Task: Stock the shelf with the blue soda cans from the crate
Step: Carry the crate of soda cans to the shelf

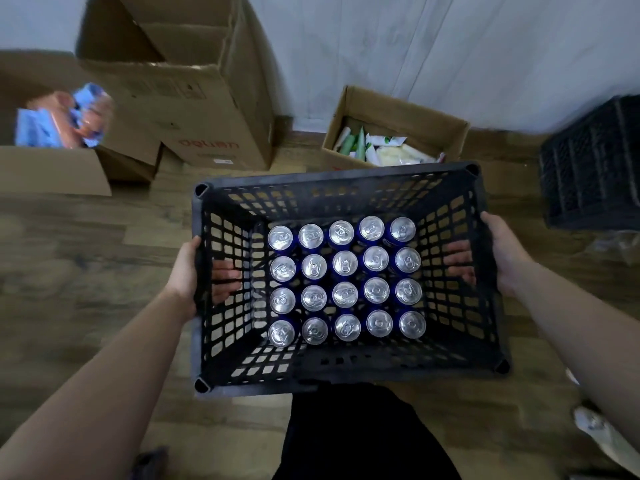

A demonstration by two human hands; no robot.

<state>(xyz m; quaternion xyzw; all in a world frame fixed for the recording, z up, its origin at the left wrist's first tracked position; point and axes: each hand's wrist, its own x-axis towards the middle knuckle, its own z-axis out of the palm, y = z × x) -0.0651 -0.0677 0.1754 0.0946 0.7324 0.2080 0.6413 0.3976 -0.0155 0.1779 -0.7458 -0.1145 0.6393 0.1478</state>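
A black slotted plastic crate [332,181] is held in front of me above the wooden floor. Inside it stand several blue soda cans [345,263] in neat rows, their silver tops facing up. My left hand [187,271] grips the crate's left wall, with its fingers showing through the slots on the inside. My right hand [502,251] grips the right wall the same way. No shelf is in view.
Open cardboard boxes stand on the floor ahead: a tall one [207,109], one with blue and pink packs [55,168] at the left, and a small one with white and green packets [398,112]. Another black crate [592,168] sits at the right. A white wall [450,46] lies behind.
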